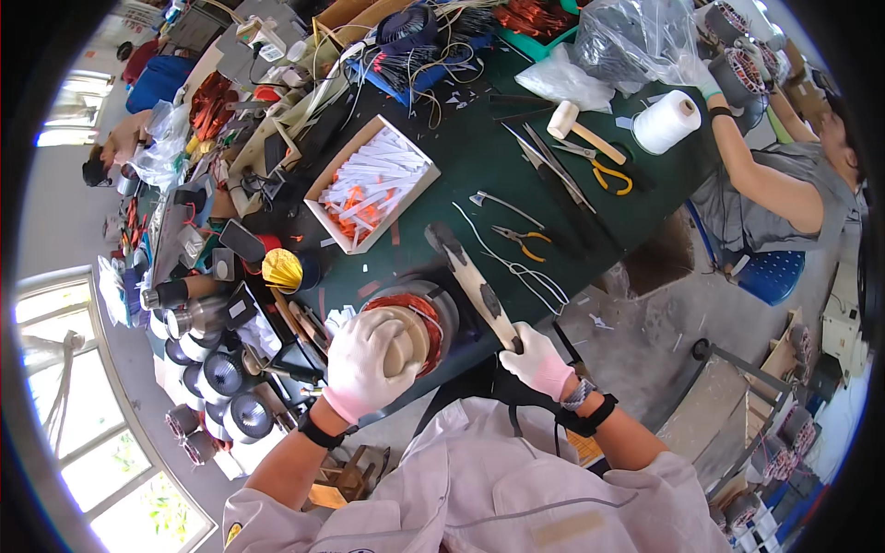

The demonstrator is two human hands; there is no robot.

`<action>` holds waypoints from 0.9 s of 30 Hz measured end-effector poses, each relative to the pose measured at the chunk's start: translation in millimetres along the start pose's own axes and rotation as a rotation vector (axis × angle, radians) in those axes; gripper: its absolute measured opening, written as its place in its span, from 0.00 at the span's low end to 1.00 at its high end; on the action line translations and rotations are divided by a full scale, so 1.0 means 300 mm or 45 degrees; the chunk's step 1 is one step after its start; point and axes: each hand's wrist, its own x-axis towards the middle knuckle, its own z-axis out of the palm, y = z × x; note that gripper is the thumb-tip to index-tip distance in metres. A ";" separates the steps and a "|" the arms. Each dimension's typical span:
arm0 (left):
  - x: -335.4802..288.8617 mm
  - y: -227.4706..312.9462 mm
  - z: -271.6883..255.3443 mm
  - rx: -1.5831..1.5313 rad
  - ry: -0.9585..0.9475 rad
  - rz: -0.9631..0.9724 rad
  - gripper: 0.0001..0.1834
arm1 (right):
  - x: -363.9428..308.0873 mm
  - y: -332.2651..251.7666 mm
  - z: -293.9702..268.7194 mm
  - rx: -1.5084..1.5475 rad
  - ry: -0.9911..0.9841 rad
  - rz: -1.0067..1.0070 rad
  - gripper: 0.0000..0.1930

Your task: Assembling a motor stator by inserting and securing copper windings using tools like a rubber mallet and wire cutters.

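Observation:
My left hand (371, 361), in a white glove with a pink cuff, grips a round pale wooden block (406, 348). The block sits over a motor stator (449, 323) whose red copper winding (428, 316) shows around it, at the bench's near edge. My right hand (535, 361), gloved alike, is closed around the near end of a long wooden bar (481, 293) with dark patches. The bar slants up and left over the bench, beside the stator. Whether it touches anything is unclear.
On the green bench (406, 235) stands a box (348, 241) of white and orange strips. Pliers (524, 241), white cord (516, 267), scissors (604, 170), a mallet (590, 134) and a thread cone (666, 123) lie farther off. At the right, another person (774, 189) handles a stator (737, 76).

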 end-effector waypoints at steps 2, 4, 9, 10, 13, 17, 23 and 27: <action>0.010 0.013 -0.007 0.001 -0.003 -0.022 0.32 | -0.037 -0.010 -0.005 -0.088 0.089 -0.221 0.22; 0.026 0.002 -0.030 -0.041 -0.142 -0.008 0.31 | -0.040 -0.028 0.007 0.073 0.027 -0.157 0.19; 0.059 -0.032 -0.020 -0.133 -0.123 0.231 0.27 | -0.067 -0.034 0.121 0.281 -0.183 -0.121 0.15; 0.058 -0.030 -0.014 -0.130 -0.136 0.238 0.27 | -0.075 -0.040 0.136 0.280 -0.193 -0.114 0.16; 0.032 -0.027 0.001 -0.091 -0.084 0.186 0.25 | -0.053 -0.077 0.088 0.484 0.005 -0.169 0.19; 0.005 -0.010 0.029 -0.027 0.045 0.017 0.24 | -0.063 -0.023 0.191 0.464 0.057 -0.214 0.17; 0.000 -0.001 -0.011 0.011 -0.035 -0.037 0.28 | -0.080 -0.054 0.112 0.286 -0.046 -0.142 0.15; 0.035 -0.060 -0.026 -0.059 -0.198 0.313 0.26 | -0.092 0.001 0.233 0.000 -0.007 -0.381 0.17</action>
